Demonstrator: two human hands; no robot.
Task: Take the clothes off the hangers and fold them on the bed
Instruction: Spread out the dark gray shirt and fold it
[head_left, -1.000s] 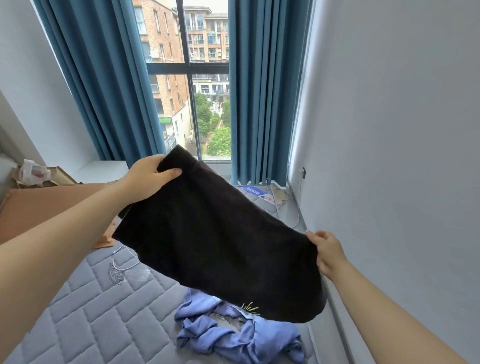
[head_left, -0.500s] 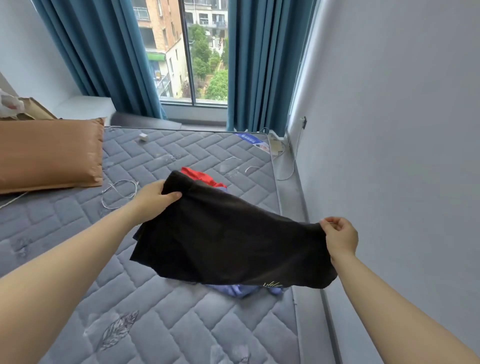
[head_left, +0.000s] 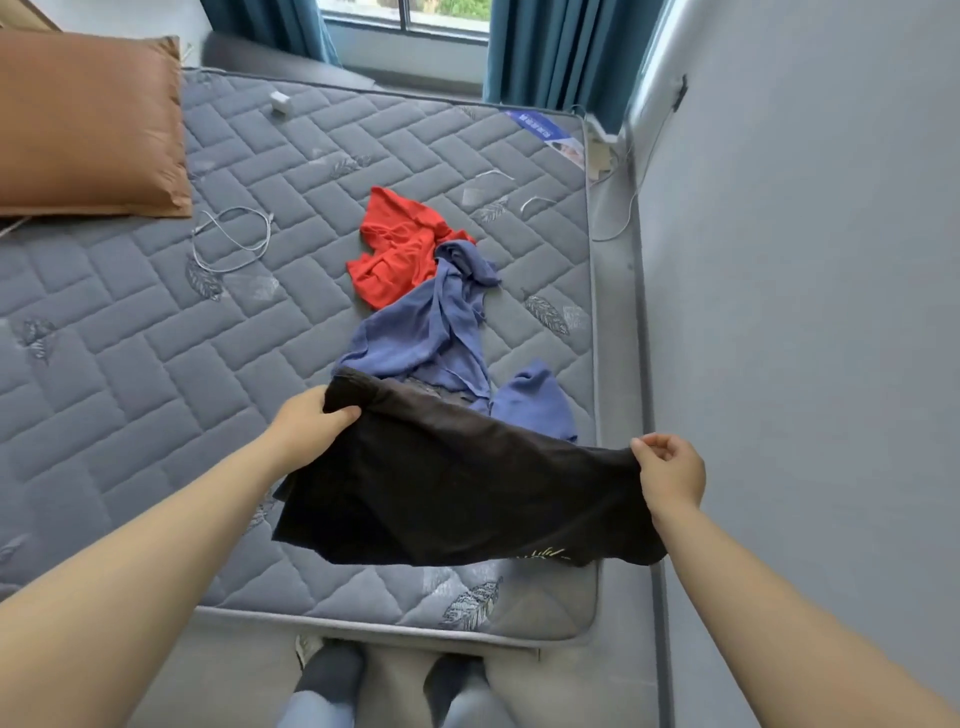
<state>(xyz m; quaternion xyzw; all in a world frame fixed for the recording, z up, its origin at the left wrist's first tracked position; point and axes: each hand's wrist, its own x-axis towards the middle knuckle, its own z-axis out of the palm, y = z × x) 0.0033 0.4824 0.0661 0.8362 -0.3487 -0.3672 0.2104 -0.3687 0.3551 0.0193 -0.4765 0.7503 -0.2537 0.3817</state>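
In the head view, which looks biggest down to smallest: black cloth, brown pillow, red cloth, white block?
1. black cloth and brown pillow: too close; cloth is nearer, pillow cut off.
2. red cloth
3. white block

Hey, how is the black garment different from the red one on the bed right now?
The black garment is held stretched out over the mattress, with the left hand and right hand each gripping a top corner. The red garment lies crumpled on the mattress, with no hand on it. The black one is at the near edge, while the red one lies farther in, against the blue garment. Neither is folded yet.
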